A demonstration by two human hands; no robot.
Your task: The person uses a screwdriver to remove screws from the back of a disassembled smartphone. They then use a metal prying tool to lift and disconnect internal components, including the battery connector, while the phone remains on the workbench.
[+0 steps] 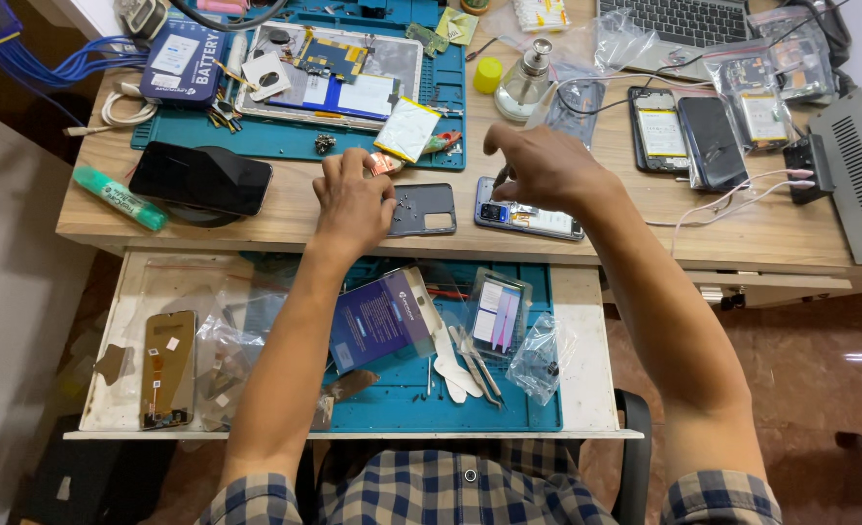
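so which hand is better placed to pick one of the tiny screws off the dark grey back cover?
Left, probably. The left hand rests at the edge of the dark grey phone back cover, fingers beside the screws. The right hand hovers over the opened phone.

We see a wooden desk [285, 219] with a pale, matt grain. The dark grey back cover [423, 209] beside the left hand [353, 199] looks like matt plastic. The opened phone [530, 220] under the right hand [545, 167] shows shiny metal parts. The black phone [200, 179] has a glossy glass face. The teal mat [285, 136] looks like matt rubber. The clear bags [538, 358] in the drawer [586, 340] are crinkled glossy plastic. Our checked sleeves [722, 498] are woven cloth.
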